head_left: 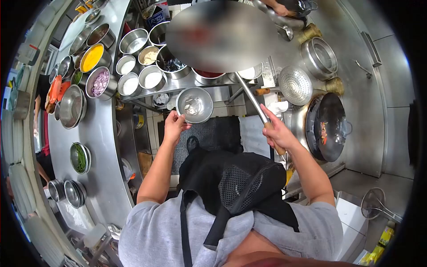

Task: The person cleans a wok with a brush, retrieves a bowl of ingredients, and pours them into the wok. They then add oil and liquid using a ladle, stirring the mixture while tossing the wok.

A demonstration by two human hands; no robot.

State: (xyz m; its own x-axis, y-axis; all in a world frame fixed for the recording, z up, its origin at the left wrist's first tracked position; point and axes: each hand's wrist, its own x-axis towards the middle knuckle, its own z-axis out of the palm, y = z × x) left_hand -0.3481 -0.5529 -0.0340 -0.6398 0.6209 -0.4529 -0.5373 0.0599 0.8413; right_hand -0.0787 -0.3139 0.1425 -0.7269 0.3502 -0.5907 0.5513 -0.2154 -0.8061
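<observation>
My left hand (pixel 177 126) pinches the rim of a steel mixing bowl (pixel 205 106), which looks nearly empty inside apart from shiny reflections or a little residue. It is held above the dark floor mat. My right hand (pixel 279 130) is closed around the wooden grip of a long-handled metal cooking utensil (pixel 254 101). The utensil's shaft points away from me toward the ingredient pots, and a blurred patch hides its far end. Close to that end stands a pot with white contents (pixel 249 72). A wok (pixel 332 127) with some orange-red food pieces rests to the right.
A perforated strainer (pixel 296 85) and stacked steel pots (pixel 319 58) occupy the stove side. On the left counter (pixel 104 147) are a pot of yellow liquid (pixel 92 58), chopped purple onion (pixel 99 83) and green beans (pixel 79 158). Another person's hand (pixel 281 10) shows at the top.
</observation>
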